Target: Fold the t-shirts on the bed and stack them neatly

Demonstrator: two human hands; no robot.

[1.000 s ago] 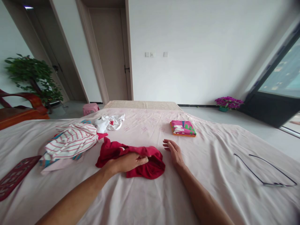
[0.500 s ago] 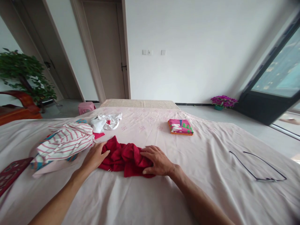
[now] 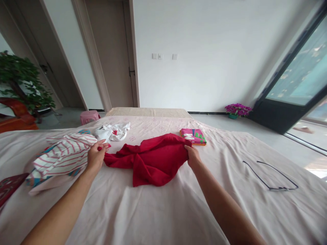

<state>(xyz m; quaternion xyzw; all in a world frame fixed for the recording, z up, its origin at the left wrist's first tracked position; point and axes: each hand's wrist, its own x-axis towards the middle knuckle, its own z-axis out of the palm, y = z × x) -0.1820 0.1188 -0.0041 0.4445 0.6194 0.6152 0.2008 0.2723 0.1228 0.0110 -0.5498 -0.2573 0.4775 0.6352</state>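
A crumpled red garment is stretched sideways between my two hands, partly raised over the bed. At its right end, my right hand has its fingers closed on the cloth. My left hand pinches its left end; the fingertips are partly hidden. Just beyond my left hand lie a red-and-white striped garment in a loose heap and a rumpled white garment. A folded pink garment with bright lettering rests past my right hand, its near left corner touching the outline of the red cloth.
Black-framed glasses lie upside down on the pale bedsheet at the right. A dark red patterned item sits at the left edge. Beyond the bed are a pink stool, a potted plant and purple flowers.
My right hand has taken hold of the red garment and moved right and up, spreading the cloth. My left hand has closed and shifted slightly left. The view has turned a little right.
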